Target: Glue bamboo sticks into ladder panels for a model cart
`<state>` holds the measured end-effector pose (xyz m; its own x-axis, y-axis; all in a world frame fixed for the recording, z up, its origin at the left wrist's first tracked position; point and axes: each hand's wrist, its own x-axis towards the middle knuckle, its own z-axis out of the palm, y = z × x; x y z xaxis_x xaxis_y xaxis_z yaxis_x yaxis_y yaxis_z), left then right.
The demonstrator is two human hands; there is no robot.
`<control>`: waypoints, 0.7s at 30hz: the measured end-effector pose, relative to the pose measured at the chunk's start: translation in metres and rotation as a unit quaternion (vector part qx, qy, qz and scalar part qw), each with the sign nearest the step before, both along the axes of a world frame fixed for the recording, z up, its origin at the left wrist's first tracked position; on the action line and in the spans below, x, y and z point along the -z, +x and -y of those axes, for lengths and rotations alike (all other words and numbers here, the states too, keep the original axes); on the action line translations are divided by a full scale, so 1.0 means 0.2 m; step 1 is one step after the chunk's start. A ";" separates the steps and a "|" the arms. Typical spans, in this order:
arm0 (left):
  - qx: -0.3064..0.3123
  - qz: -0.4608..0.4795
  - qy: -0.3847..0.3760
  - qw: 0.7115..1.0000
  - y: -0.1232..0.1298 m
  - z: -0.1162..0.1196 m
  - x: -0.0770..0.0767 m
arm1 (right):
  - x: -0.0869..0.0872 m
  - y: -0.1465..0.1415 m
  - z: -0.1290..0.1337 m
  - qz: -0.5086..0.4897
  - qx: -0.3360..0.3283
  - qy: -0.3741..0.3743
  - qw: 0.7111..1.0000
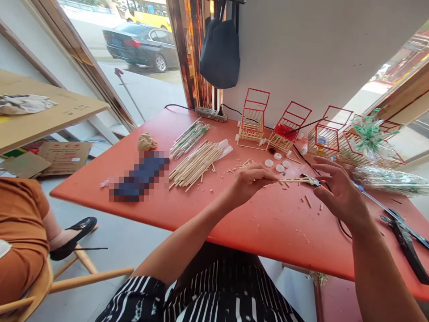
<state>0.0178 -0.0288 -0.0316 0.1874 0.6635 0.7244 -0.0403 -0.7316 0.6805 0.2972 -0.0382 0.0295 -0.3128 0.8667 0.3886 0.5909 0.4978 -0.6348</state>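
Sticks held (pixel 293 180): thin, pale and roughly level above the right half of the red table (pixel 268 230), between its near and far edges; their right ends met the metallic head of a small tool (pixel 315 181).
Risk at the tool: the sticks could slip or split, I judged, if its head closed on them askew or the left grip loosened; the right thumb was near enough to be nipped.
Risk at the cable: the black cable (pixel 344 230) looped close under the right hand and could, it seemed, catch a finger or the tool.
Left hand (pixel 248 183): came in over the near edge, palm down, wrist almost straight; thumb and fingertips were pinched together on the sticks' left ends.
Right hand (pixel 342 192): reached in from the right, forearm rising steeply; thumb and fingers stood apart around the tool, though whether they gripped it could not be told.
Discs and scraps: white discs (pixel 280 168) lay just beyond the held sticks; cut bits (pixel 308 202) were scattered nearer the near edge.
Far edge: red-topped frames (pixel 253 123) stood along it.
Left half: a loose pile of sticks (pixel 194 165) lay beside wrapped sticks (pixel 189 138).
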 end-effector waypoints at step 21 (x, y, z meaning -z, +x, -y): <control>0.054 0.175 -0.344 0.921 -0.04 -0.12 0.09 | 0.25 -0.12 -0.16 -0.066 0.065 -0.126 0.988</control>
<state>0.0106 -0.0047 -0.0494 0.1141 0.9793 0.1674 -0.3914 -0.1105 0.9135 0.2722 -0.0059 -0.0214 -0.1535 0.9706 0.1855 0.5429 0.2398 -0.8048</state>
